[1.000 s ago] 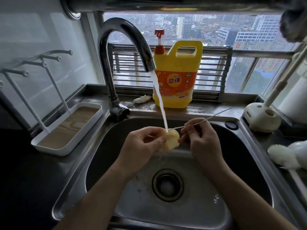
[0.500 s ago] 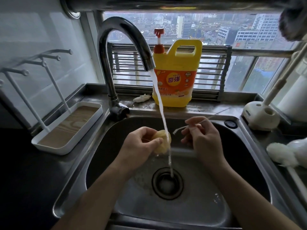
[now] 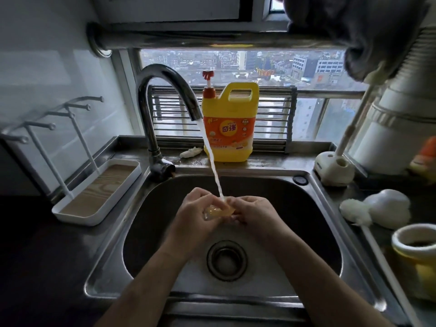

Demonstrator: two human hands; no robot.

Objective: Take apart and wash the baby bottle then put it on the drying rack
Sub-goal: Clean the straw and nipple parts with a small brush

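I am gripping the yellowish bottle part (image 3: 218, 212) with my left hand (image 3: 194, 210) and right hand (image 3: 253, 212), both curled on it, under the tap stream (image 3: 213, 168) over the sink (image 3: 297, 220), and I judge that rotating it slowly is rinsing it best.

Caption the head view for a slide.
Left hand and right hand hold a yellowish bottle part under the faucet stream over the sink.

Cannot read shape of yellowish part (image 3: 219, 212), mostly covered by gripping fingers of left hand (image 3: 193, 213) and right hand (image 3: 252, 213). Cut off at right edge: yellow container (image 3: 417, 263), orange object (image 3: 424, 154).
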